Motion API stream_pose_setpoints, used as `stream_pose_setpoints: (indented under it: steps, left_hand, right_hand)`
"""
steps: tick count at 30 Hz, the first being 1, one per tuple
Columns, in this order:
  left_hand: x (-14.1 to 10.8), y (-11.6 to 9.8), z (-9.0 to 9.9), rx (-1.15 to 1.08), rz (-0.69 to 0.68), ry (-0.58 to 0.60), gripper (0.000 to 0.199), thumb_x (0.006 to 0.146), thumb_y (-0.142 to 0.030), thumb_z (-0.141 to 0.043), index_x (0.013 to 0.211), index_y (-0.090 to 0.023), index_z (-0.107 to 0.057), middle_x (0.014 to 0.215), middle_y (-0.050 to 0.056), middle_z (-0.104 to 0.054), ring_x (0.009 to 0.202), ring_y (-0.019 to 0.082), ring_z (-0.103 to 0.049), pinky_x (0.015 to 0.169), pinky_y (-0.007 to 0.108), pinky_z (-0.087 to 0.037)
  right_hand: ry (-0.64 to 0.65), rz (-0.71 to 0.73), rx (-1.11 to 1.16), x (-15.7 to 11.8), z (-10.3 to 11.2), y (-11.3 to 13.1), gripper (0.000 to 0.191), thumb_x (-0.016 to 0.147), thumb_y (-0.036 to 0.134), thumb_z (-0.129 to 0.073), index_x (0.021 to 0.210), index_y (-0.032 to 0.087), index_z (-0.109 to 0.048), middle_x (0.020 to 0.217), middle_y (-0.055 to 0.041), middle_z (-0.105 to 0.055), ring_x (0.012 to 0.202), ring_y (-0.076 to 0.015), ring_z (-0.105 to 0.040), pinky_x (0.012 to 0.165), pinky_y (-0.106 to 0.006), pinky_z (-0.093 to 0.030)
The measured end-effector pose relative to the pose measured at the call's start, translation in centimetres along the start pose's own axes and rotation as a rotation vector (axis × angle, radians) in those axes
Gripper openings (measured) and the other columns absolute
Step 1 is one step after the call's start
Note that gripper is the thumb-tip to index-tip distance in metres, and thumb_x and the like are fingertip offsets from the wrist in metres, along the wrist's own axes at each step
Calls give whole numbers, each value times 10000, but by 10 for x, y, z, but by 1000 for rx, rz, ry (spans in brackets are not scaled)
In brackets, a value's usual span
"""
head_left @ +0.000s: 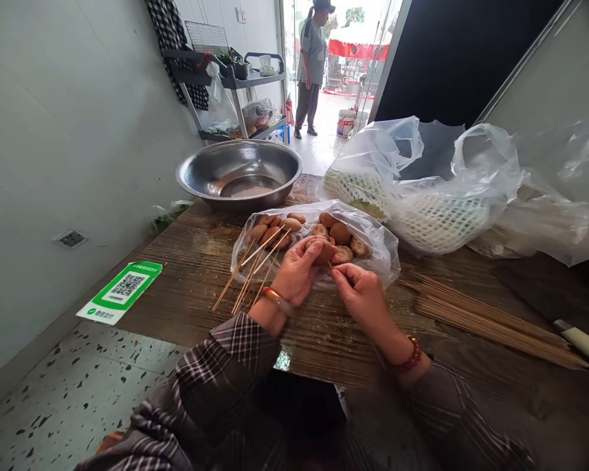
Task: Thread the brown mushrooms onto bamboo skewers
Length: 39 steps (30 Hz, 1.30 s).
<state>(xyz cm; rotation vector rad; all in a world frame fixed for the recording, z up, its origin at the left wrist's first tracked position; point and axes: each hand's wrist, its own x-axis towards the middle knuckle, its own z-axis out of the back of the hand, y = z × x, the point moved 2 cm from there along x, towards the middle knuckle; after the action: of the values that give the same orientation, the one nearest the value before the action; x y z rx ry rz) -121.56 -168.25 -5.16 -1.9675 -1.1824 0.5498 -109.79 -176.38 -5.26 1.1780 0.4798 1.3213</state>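
My left grip [297, 269] is closed around a brown mushroom cap [322, 254], held over the near side of a clear plastic bag [386, 252]. My right grip [363, 289] is pinched, thumb to forefinger, on a thin skewer [330, 265] right at the cap; how deep its point sits I can't tell. I judge the cap light, soft and springy, apt to split under a hard squeeze, so best cupped by its rounded sides. The skewer should be stiff yet slim, best pinched close to the cap. More mushrooms [340, 233] lie on the crinkled film, some smoothly domed, others showing pale, ridged faces. Straight wooden sticks [490, 322] lie bundled on the grained table [191, 261].
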Motion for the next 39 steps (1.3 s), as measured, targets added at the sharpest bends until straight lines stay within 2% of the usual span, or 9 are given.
stream_pose_setpoints:
  steps: [8,17,21,24,27,31,35,37,39]
  left_hand:
    - [-1,11,-6,21,-22,3,399,700,-440,-900,914,-160,-713,876,24,-696,893,170,-687,885,313,-538]
    - [1,-1,-3,-1,130,78,395,785,-402,-832,1073,-161,-710,1010,88,-766,980,213,-717,836,313,-567]
    - [6,-1,-3,25,120,108,324,794,-352,-826,1030,-154,-726,1045,100,-774,1004,217,-721,854,300,-577]
    - [10,-3,-3,16,136,93,247,822,-319,-797,1004,-170,-720,1038,90,-782,983,216,-735,875,332,-595]
    - [10,-7,-2,-2,151,40,173,850,-295,-757,948,-165,-699,1029,93,-785,952,212,-749,897,364,-607]
    - [10,-11,-1,-10,152,-12,99,873,-247,-702,913,-158,-689,988,90,-785,892,198,-755,847,346,-624]
    - [11,-9,-2,-8,175,11,84,884,-232,-681,918,-157,-700,965,91,-784,813,189,-745,754,319,-627]
    - [11,-8,-2,-4,164,27,91,896,-233,-665,921,-157,-709,960,92,-782,787,183,-737,726,303,-618]
    - [11,-8,-1,-1,158,32,97,902,-238,-659,907,-156,-711,960,97,-780,776,181,-731,706,294,-606]
  right_hand:
    - [-7,-12,28,10,3,-3,283,903,393,-563,730,196,-670,552,12,-589,544,-149,-520,571,-281,-413]
    - [47,-125,146,13,5,-6,341,935,471,-556,813,188,-703,524,43,-540,470,-116,-469,484,-245,-386]
    - [70,-79,43,17,6,-11,297,979,424,-548,883,205,-725,614,24,-636,585,-134,-599,589,-248,-477]
    - [42,67,-75,14,16,-7,204,976,337,-595,980,206,-752,882,-33,-764,854,-175,-702,808,-301,-538]
    - [26,156,-179,-5,34,3,198,976,316,-604,1022,216,-769,1057,-70,-778,988,-202,-706,908,-342,-531]
    - [106,14,-149,-37,73,0,268,981,390,-571,975,225,-782,848,-31,-773,737,-172,-705,750,-311,-554]
    - [-151,-153,-236,-51,139,-22,347,949,464,-575,947,178,-772,775,-41,-746,628,-177,-664,623,-303,-504]
    - [-251,-152,-424,-54,171,-34,319,917,442,-600,915,174,-773,788,-59,-755,720,-213,-681,691,-331,-500]
    - [-246,-147,-587,-56,193,-45,271,897,398,-610,898,185,-777,900,-88,-778,858,-248,-691,777,-360,-494]
